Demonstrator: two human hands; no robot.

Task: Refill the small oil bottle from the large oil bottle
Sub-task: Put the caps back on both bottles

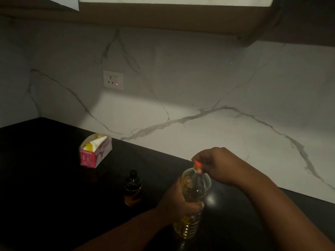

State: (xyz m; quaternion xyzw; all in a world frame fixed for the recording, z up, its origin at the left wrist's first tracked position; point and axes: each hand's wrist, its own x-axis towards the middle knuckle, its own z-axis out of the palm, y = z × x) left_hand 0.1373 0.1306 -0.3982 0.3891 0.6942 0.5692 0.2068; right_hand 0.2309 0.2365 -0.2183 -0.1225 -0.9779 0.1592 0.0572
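Note:
The large clear plastic oil bottle [194,185] holds yellow oil and stands upright on the black counter [54,196]. My left hand [178,201] is wrapped around its middle. My right hand [215,163] pinches the orange-red cap [198,164] at its top. The small dark oil bottle [132,187] stands to the left of the large one, with a dark cap on and an orange label low on its body. Neither hand touches it.
An opened pink and white carton [95,150] with white and yellow contents sits at the back left of the counter. A white marble backsplash [199,105] with a wall socket [113,80] rises behind. A dark cabinet hangs overhead. The scene is dim.

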